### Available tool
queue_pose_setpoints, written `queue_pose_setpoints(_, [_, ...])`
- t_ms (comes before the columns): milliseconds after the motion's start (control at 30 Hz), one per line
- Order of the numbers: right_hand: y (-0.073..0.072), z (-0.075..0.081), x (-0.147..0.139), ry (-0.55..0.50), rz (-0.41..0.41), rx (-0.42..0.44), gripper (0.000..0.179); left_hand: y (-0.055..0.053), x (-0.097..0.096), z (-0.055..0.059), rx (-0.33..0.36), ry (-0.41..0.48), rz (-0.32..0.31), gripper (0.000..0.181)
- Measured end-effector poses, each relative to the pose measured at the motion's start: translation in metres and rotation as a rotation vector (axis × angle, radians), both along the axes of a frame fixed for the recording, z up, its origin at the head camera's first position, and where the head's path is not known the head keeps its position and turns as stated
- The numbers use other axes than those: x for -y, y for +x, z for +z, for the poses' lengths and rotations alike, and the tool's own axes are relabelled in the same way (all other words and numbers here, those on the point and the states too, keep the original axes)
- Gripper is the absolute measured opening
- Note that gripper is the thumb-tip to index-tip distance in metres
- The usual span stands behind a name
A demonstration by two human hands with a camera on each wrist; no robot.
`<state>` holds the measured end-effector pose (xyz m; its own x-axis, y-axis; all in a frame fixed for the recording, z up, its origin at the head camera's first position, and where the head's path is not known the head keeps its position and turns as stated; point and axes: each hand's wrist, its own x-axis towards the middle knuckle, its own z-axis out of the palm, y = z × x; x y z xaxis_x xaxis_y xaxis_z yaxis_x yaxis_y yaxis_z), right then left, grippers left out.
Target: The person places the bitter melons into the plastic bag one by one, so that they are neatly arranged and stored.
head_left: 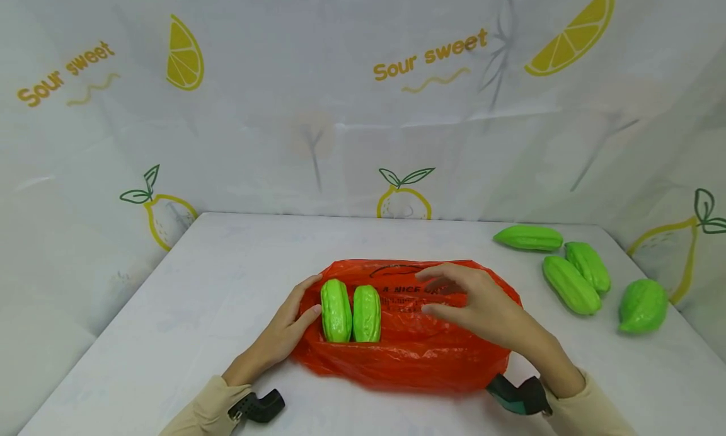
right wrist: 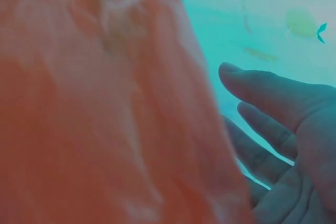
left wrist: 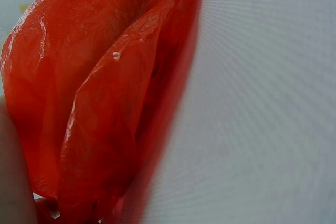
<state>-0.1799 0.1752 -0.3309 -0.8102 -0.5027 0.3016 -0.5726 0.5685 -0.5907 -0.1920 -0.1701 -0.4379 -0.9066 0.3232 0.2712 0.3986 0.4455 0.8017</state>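
Note:
A red plastic bag [head_left: 431,360] with black print lies on the white table, its mouth facing up. Two glossy green ridged fruits, much like star fruit, stand side by side in its left part: one fruit [head_left: 336,310] nearer the left hand, the other fruit [head_left: 367,313] beside it. My left hand [head_left: 286,326] holds the bag's left edge, thumb close to the nearer fruit. Over the right half of the bag hovers my right hand [head_left: 476,304], fingers spread and apart from the thumb, holding nothing. Red plastic [left wrist: 105,103] fills much of the left wrist view.
Several more green fruits lie at the table's right side: one fruit [head_left: 529,237] at the back, a touching pair with a long fruit [head_left: 571,285] in front, and a single fruit [head_left: 643,305] near the right edge. A lemon-print cloth [head_left: 340,140] hangs behind the table.

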Motion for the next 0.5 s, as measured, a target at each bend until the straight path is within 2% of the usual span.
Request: queue_pose_setpoints(500, [-0.002, 0.018, -0.032, -0.023, -0.083, -0.107, 0.043, 0.000, 0.000, 0.000, -0.013, -0.010, -0.002, 0.053])
